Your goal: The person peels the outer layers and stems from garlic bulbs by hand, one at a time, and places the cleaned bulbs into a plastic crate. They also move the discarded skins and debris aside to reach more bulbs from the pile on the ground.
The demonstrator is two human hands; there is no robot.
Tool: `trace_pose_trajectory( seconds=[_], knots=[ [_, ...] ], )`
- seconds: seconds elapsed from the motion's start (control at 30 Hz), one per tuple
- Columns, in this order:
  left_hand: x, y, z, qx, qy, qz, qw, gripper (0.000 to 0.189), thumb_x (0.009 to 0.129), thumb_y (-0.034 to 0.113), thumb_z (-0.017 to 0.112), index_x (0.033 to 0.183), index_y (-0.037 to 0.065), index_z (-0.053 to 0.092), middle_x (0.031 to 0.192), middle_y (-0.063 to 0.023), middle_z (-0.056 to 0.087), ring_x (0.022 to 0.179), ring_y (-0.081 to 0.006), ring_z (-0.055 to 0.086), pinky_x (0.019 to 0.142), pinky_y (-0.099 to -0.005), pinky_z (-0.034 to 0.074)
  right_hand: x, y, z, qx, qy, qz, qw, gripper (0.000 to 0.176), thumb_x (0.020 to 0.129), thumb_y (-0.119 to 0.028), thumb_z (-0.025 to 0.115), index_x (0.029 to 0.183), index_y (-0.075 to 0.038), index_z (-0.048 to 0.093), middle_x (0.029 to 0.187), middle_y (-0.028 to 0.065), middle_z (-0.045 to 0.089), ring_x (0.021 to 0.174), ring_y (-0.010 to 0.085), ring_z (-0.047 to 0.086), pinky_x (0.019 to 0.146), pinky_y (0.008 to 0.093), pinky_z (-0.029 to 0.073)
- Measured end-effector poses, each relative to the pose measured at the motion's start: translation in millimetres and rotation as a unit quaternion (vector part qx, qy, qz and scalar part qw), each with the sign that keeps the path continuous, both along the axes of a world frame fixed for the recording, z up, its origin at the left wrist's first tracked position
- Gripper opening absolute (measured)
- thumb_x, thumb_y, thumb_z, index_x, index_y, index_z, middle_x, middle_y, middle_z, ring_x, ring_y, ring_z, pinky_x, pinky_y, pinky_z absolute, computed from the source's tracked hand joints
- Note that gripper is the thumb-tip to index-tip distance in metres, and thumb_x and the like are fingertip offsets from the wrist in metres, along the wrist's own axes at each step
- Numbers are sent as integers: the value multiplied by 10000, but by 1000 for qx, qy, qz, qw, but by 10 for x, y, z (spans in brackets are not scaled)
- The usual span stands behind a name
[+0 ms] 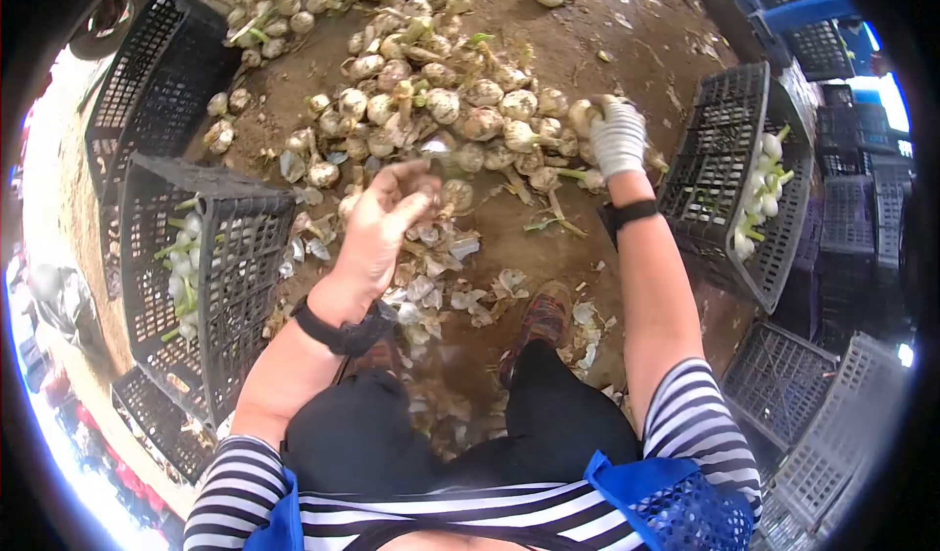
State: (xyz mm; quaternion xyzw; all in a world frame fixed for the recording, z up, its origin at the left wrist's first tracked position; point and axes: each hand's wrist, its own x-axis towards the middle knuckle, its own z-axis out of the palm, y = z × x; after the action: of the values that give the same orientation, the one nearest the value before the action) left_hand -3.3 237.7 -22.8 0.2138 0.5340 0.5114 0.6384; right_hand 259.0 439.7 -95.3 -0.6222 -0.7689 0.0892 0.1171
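My right hand (621,140), in a white knitted glove, reaches to the right end of the heap and closes around a dirt-streaked garlic bulb (584,118). My left hand (392,208) is bare and hovers at the near edge of the heap, its fingers curled together. A small shiny patch shows beside those fingertips, too blurred to tell what it is. Soil-marked garlic bulbs (480,122) with dry stalks lie piled ahead of both hands. Loose papery skins (421,301) cover the ground below my left hand and around my shoes.
A tilted black crate (245,287) at my left holds clean white bulbs (186,267) with green stems. Another crate (710,159) at my right holds similar bulbs (764,193). More crates (783,375) stand along the right, and one (162,71) is at the far left.
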Motion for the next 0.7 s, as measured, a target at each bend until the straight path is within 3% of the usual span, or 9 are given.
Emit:
trace_pose_trajectory(
  seconds=[0.1, 0.17, 0.27, 0.33, 0.37, 0.5, 0.53, 0.67, 0.7],
  knots=[
    [54, 10, 48, 146, 175, -40, 973, 816, 735, 129, 673, 1388, 62, 187, 1335, -147, 339, 1212, -263, 365, 986, -356, 354, -380, -538, 728, 129, 169, 64, 975, 170, 770, -81, 617, 934, -47, 641, 846, 145, 646, 780, 277, 615, 719, 354, 484],
    [82, 8, 51, 227, 181, -72, 954, 876, 705, 108, 696, 1394, 90, 155, 1332, -132, 329, 1205, -244, 365, 995, -350, 340, -660, -932, 1018, -63, 426, 32, 902, 122, 828, -72, 605, 925, -9, 644, 786, 76, 648, 687, 103, 584, 620, 252, 469],
    [116, -45, 240, 221, -11, -38, 974, 745, 666, -12, 702, 1277, 90, 289, 1156, -63, 428, 1064, -140, 449, 918, -293, 399, -889, -1212, 1223, -263, 508, 57, 818, 127, 827, -73, 601, 921, 2, 641, 752, 63, 640, 661, 112, 575, 593, 243, 462],
    [37, -108, 249, 117, -70, -12, 991, 705, 655, -11, 716, 1231, 79, 320, 1098, -54, 459, 976, -129, 488, 843, -266, 440, -963, -1146, 1186, 19, 249, 200, 947, 239, 783, -54, 596, 1016, -10, 618, 879, 96, 654, 784, 200, 599, 720, 321, 470],
    [33, -144, 305, 103, -91, 32, 990, 666, 645, -49, 689, 1198, 69, 339, 1033, -42, 477, 910, -121, 502, 786, -252, 460, -983, -1113, 1176, 249, 47, 252, 934, 402, 802, -33, 547, 1203, -56, 518, 1023, 145, 630, 910, 265, 618, 788, 368, 478],
    [-12, -275, 323, 99, 18, 12, 995, 635, 640, -93, 636, 1184, 62, 347, 1015, -40, 479, 913, -118, 500, 789, -255, 459, -1387, -1447, 1038, 175, 260, 334, 889, 569, 833, -32, 468, 1366, -82, 276, 1176, 150, 570, 1170, 272, 490, 1051, 430, 248],
    [-21, -299, 322, 109, -6, 12, 994, 658, 638, -119, 622, 1199, 78, 340, 1046, -46, 481, 940, -133, 508, 795, -271, 468, -1421, -1513, 1057, 154, 246, 356, 888, 649, 732, -56, 568, 1337, -30, 335, 1224, 123, 527, 1139, 291, 492, 1051, 483, 233],
    [-58, -393, 362, 114, -90, 41, 989, 622, 634, -126, 602, 1170, 69, 354, 1015, -63, 499, 894, -130, 531, 769, -266, 473, -1372, -1433, 911, 197, 87, 340, 915, 628, 810, -138, 569, 1368, -66, 289, 1241, 53, 536, 1168, 249, 486, 1073, 466, 185],
    [-103, -392, 359, 82, -123, 47, 988, 618, 643, -127, 602, 1172, 67, 349, 1009, -65, 510, 876, -138, 543, 765, -273, 478, -1359, -1388, 890, 200, 172, 301, 916, 629, 807, -181, 593, 1367, -112, 314, 1194, 36, 569, 1137, 254, 512, 1076, 457, 176]
  ],
)
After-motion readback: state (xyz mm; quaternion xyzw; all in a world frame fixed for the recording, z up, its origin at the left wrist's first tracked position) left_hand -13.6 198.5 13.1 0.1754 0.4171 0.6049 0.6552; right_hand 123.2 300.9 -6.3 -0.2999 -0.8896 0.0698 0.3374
